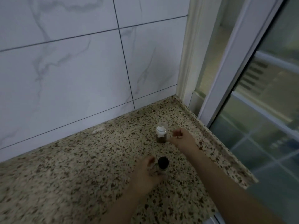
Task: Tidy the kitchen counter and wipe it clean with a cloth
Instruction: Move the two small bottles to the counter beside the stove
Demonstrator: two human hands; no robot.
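Two small spice jars stand on the speckled granite counter [80, 175] near its right corner. The farther jar [161, 133] has a white cap and dark contents. It stands upright, just left of my right hand [179, 137], whose fingers are curled and apart from it, holding nothing. The nearer jar [163, 164] has a black lid, and my left hand [145, 170] is wrapped around its left side. No cloth is in view.
A white marble-look tiled wall [72, 70] backs the counter. On the right the counter ends in a raised granite lip [215, 143] against a white window frame [226, 70] with glass beyond.
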